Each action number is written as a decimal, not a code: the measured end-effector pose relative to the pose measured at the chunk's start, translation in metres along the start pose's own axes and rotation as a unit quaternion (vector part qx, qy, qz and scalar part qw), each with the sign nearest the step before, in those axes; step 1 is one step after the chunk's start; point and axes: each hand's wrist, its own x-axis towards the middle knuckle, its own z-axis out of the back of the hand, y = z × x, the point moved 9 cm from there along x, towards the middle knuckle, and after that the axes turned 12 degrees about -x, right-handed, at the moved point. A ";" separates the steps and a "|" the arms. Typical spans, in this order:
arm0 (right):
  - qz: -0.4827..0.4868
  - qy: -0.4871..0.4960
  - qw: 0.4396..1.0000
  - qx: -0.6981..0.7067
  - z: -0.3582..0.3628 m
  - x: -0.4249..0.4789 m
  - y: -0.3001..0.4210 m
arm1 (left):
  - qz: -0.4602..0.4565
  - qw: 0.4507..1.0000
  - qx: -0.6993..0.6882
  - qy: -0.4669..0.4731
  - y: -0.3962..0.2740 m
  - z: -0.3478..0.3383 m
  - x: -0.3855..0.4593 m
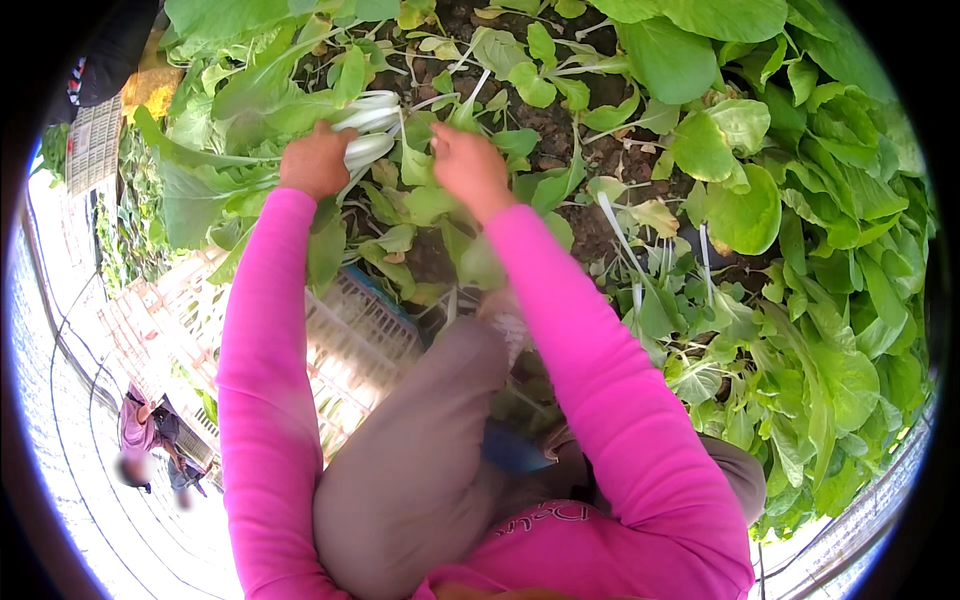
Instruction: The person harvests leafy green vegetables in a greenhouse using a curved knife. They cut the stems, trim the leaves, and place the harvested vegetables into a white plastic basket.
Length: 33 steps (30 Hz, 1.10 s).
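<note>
My left hand (319,159) is closed around a bunch of leafy greens with thick white stalks (369,124), whose leaves spread to the left. The cut or root ends of the stalks point right, towards my other hand. Just right of them, my right hand (466,161) has its thumb and fingertips close together by a green leaf (417,161); whether it pinches anything cannot be told. Small leafy plants and brown soil (547,135) lie around and beyond both hands.
Pale plastic crates (360,330) stand left of my knee, one with a blue rim. Dense leafy greens (847,225) fill the right side. Another person (142,427) is at the far lower left, near more crates. A person's dark-clothed part (112,60) shows at the upper left.
</note>
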 end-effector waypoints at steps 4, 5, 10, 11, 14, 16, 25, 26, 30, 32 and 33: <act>-0.008 0.021 1.000 0.002 -0.011 0.008 -0.003 | -0.004 1.000 -0.006 -0.005 0.001 0.000 0.000; -0.015 0.029 0.999 0.007 -0.015 0.009 -0.004 | -0.005 1.000 -0.005 -0.005 0.000 0.001 0.000; -0.053 0.042 0.996 0.050 -0.027 0.003 -0.010 | -0.022 0.999 -0.004 -0.030 -0.001 0.007 -0.004; -0.058 0.046 0.996 0.042 -0.026 -0.003 -0.012 | -0.024 0.999 -0.005 -0.036 0.000 0.009 -0.008; -0.073 -0.033 0.994 0.069 0.001 -0.036 -0.032 | -0.063 0.995 -0.001 -0.077 -0.010 0.023 -0.020; -0.095 -0.098 0.985 0.109 0.024 -0.063 -0.047 | -0.138 0.981 0.004 -0.136 -0.015 0.038 -0.035; 0.008 -0.286 0.932 0.224 0.154 -0.122 -0.004 | -0.336 0.905 -0.023 -0.261 -0.114 0.129 -0.118; 0.014 -0.266 0.943 0.201 0.167 -0.126 0.016 | -0.350 0.890 -0.003 -0.293 -0.124 0.140 -0.132; 0.040 -0.236 0.952 0.188 0.206 -0.151 0.065 | -0.372 0.866 -0.050 -0.331 -0.161 0.172 -0.179; 0.039 -0.252 0.948 0.190 0.244 -0.177 0.087 | -0.401 0.842 -0.041 -0.358 -0.179 0.184 -0.200; 0.052 -0.241 0.950 0.191 0.252 -0.187 0.095 | -0.410 0.835 -0.032 -0.367 -0.186 0.186 -0.212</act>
